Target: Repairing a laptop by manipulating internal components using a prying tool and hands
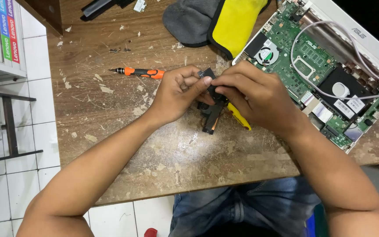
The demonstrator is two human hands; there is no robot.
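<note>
Both hands, left hand and right hand, are pinching a small black plastic part over the surface; looks light, probably brittle, so gripping its edges.

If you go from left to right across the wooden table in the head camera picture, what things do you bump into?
Orange-and-black screwdriver → left hand → small black part held by both hands → right hand → opened laptop with its green circuit board. The grey-and-yellow cloth at the top overlaps the hands' span, so it is left out.
</note>
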